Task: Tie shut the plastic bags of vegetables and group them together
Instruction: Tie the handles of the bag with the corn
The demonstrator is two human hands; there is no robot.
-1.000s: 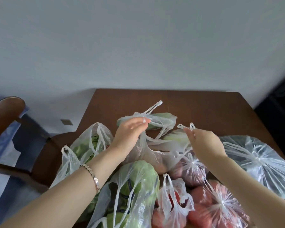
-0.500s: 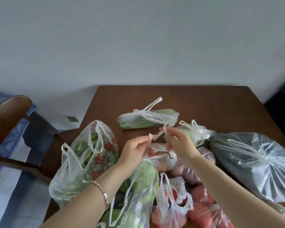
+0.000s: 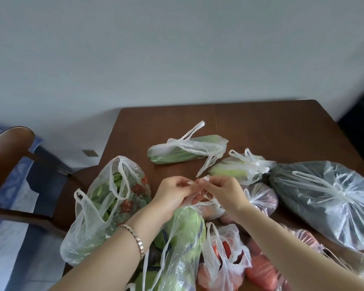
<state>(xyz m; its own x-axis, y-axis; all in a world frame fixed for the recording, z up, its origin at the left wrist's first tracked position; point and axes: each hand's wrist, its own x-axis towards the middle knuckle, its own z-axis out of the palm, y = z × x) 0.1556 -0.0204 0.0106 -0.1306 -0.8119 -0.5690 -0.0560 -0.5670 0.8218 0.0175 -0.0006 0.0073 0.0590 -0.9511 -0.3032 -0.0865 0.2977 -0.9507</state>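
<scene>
Brown surface (image 3: 261, 127), near edge: we observe left hand (image 3: 172, 196) and right hand (image 3: 225, 192) each pinching a handle (image 3: 205, 178) of the middle bag (image 3: 212, 208); hard pulling could tear thin film or slip the grip.

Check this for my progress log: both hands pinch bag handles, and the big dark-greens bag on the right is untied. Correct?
No: the head view shows the dark-greens bag knotted shut. The left hand and right hand do pinch bag handles.

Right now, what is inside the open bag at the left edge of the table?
Through the open bag's clear plastic: green leafy vegetables and red vegetables, kind unclear. Its lower part is hazy; what lies there cannot be told.
</scene>
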